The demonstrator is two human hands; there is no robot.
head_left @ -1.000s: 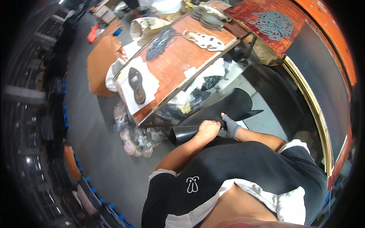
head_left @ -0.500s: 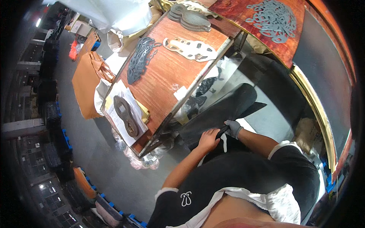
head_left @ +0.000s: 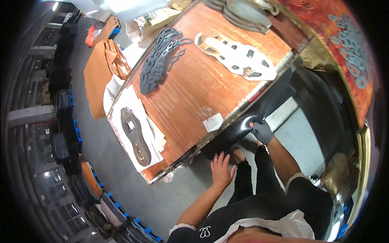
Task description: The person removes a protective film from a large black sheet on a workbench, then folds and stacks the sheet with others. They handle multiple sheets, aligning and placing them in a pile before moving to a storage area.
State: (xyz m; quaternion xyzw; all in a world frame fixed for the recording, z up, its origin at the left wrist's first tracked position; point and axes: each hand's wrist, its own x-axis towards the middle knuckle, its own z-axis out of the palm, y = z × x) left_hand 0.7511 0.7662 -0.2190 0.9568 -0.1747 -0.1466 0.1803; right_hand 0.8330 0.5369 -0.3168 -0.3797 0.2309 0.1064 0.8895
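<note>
Below the front edge of the wooden table, your gloved right hand is pinching a black sheet that's hanging off the table edge. Your bare left hand is lying open, fingers spread, against the sheet's lower end. A white cutout is sitting on the tabletop just above.
</note>
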